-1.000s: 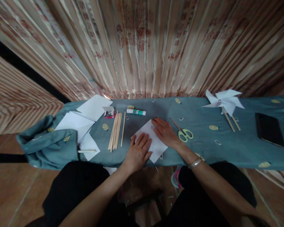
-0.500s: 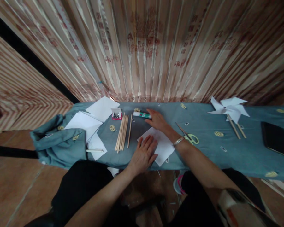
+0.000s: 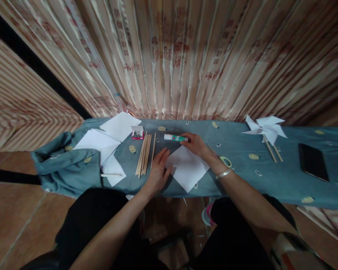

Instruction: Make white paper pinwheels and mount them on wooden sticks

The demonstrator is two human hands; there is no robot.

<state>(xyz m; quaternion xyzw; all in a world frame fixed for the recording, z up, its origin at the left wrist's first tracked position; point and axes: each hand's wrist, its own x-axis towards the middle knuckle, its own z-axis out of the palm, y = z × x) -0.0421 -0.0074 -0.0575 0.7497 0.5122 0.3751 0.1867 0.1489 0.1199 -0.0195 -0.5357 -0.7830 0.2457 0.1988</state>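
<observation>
My right hand [image 3: 196,144] grips the green end of a glue stick [image 3: 171,137], whose white cap points left. Below it lies a square sheet of white paper [image 3: 188,170], turned cornerwise on the cloth. My left hand [image 3: 158,170] is by the paper's left corner, fingers stretched out and holding nothing. Just to its left are several thin wooden sticks [image 3: 144,153], one of them set apart. Green-handled scissors [image 3: 225,161] lie partly hidden behind my right wrist.
A small box of metal pins [image 3: 138,132] stands beyond the sticks. White sheets [image 3: 97,144] and a white pen [image 3: 111,175] lie at the left. Two paper pinwheels [image 3: 266,129] and a dark phone [image 3: 313,161] lie right on the blue-green cloth [image 3: 236,183].
My right hand has taken hold of the glue stick and moved it slightly right. My left hand has slid left from the middle of the paper to its left corner.
</observation>
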